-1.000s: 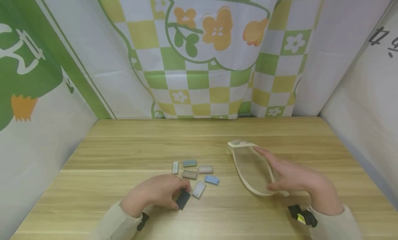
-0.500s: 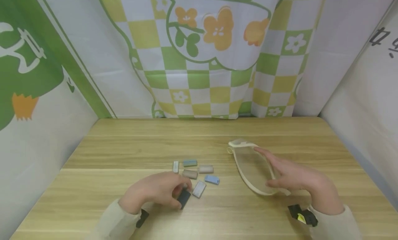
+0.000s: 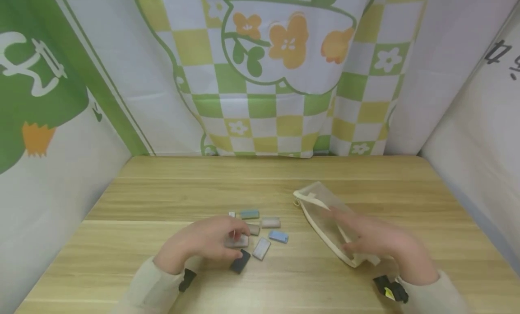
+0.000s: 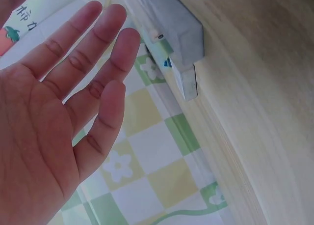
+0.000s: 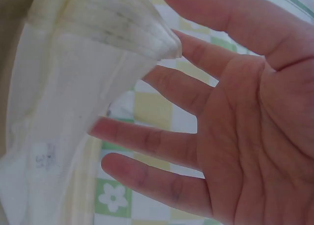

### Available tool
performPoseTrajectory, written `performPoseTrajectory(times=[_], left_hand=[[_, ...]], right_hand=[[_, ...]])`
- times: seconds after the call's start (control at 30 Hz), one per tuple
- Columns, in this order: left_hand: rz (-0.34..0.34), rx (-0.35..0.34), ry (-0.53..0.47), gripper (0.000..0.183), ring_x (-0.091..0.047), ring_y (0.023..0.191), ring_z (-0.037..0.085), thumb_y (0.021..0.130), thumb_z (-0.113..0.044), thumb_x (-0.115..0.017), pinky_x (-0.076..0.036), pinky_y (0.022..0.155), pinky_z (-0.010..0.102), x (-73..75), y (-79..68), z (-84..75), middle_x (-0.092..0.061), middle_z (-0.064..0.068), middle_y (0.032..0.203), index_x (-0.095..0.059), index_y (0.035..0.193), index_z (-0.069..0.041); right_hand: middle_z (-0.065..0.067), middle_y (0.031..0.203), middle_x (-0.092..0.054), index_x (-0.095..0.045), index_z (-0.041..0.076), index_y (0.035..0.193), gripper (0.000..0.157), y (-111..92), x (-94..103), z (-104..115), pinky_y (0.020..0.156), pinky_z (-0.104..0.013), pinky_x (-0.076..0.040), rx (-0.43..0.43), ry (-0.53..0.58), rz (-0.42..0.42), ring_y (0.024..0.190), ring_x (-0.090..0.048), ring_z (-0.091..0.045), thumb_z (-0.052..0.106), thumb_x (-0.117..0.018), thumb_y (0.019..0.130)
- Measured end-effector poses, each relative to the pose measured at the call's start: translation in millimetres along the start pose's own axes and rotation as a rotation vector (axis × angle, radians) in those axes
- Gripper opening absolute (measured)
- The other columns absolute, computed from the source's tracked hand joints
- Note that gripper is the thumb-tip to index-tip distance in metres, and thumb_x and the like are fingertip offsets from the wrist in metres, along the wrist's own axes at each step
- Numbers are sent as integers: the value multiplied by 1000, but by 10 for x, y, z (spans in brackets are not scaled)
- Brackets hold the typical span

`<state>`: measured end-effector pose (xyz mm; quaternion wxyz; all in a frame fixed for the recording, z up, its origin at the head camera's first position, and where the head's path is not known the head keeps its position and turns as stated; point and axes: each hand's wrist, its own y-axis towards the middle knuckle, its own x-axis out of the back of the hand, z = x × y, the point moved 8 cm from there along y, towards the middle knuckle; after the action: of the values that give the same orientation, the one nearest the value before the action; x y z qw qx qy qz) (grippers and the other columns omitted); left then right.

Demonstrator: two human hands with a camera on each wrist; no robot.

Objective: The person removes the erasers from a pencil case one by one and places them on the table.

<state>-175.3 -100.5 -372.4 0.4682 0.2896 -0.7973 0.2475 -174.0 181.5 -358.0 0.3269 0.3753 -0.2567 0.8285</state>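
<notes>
My left hand is low over a group of small rectangular blocks with its fingers spread, holding nothing. Beside its thumb lies a dark block; a grey block shows partly under the fingers. In the left wrist view a grey block stands beyond the fingertips, apart from the hand. A see-through pouch with a cream zip edge lies at the right, its mouth partly apart. My right hand is at its near right side; straight fingers reach against the pouch, though contact is unclear.
Around the left hand lie a white-grey block, a blue block, a beige block and a green-blue block. The wooden table meets a checked curtain behind, with cloth at both sides.
The left hand has let go of the dark block and shifted slightly up and left, uncovering a grey block. The pouch's mouth has narrowed, and the right hand's fingers have moved off its edge.
</notes>
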Motion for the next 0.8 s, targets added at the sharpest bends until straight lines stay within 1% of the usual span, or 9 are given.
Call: performPoseTrajectory(times=[0.1, 0.2, 0.37, 0.5, 0.6, 0.63, 0.67, 0.73, 0.8], left_hand=[[-16, 27, -12, 37, -61, 94, 13, 82, -29, -75, -53, 84, 34, 18, -2, 40, -66, -2, 101, -66, 115, -14], [-47, 35, -19, 36, -63, 100, 16, 84, -31, -73, -53, 89, 38, 57, -2, 78, -68, -1, 107, -66, 116, -15], [-133, 2, -18, 43, -61, 118, 26, 88, -34, -72, -50, 102, 47, 187, 5, 149, -66, 4, 124, -63, 123, -10], [-220, -22, 29, 50, -55, 127, 32, 89, -35, -70, -44, 108, 50, 305, 36, 198, -62, 9, 132, -60, 129, -6], [-287, -36, 61, 53, -53, 130, 34, 89, -36, -70, -42, 110, 52, 390, 51, 216, -60, 12, 136, -59, 131, -5], [-308, -36, 68, 54, -51, 132, 35, 89, -36, -71, -40, 111, 53, 419, 52, 216, -59, 13, 137, -58, 132, -5], [-327, -31, 77, 55, -49, 134, 36, 89, -36, -71, -39, 112, 54, 442, 52, 227, -58, 13, 139, -57, 133, -5], [-359, -14, 105, 60, -44, 139, 38, 89, -37, -71, -36, 113, 57, 486, 56, 252, -54, 14, 145, -54, 138, -6], [-388, 12, 133, 66, -37, 144, 39, 89, -39, -71, -34, 114, 59, 527, 58, 285, -49, 13, 150, -50, 143, -8]], right_hand=[[-23, 163, -20, -34, 14, 155, 75, 36, -93, -19, 114, -64, -27, -19, 45, 40, 147, -25, -46, 12, -69, 88], [-23, 163, -20, -36, 16, 153, 74, 71, -156, -39, 113, -65, -29, -25, 32, 57, 145, -28, -47, 9, -70, 87], [-23, 161, -25, -39, 15, 152, 74, 117, -194, -54, 111, -72, -20, -32, -56, 44, 141, -36, -46, 8, -71, 85], [-26, 158, -29, -44, 16, 149, 72, 143, -232, -52, 110, -75, -17, -37, -138, 36, 138, -39, -50, 9, -72, 83], [-25, 159, -29, -47, 24, 148, 73, 165, -273, -72, 106, -77, -22, -68, -200, 32, 134, -36, -61, 9, -71, 82], [-24, 159, -29, -47, 27, 148, 74, 172, -287, -81, 104, -77, -26, -80, -223, 29, 132, -35, -64, 9, -71, 81], [-23, 159, -30, -46, 30, 148, 75, 181, -299, -85, 98, -77, -34, -90, -257, 23, 129, -36, -65, 10, -72, 80], [-18, 161, -30, -40, 36, 151, 81, 196, -329, -100, 86, -71, -47, -115, -314, 12, 126, -39, -64, 13, -73, 81], [-15, 161, -31, -33, 39, 154, 87, 205, -356, -102, 79, -66, -52, -118, -360, -5, 125, -43, -59, 17, -74, 80]])
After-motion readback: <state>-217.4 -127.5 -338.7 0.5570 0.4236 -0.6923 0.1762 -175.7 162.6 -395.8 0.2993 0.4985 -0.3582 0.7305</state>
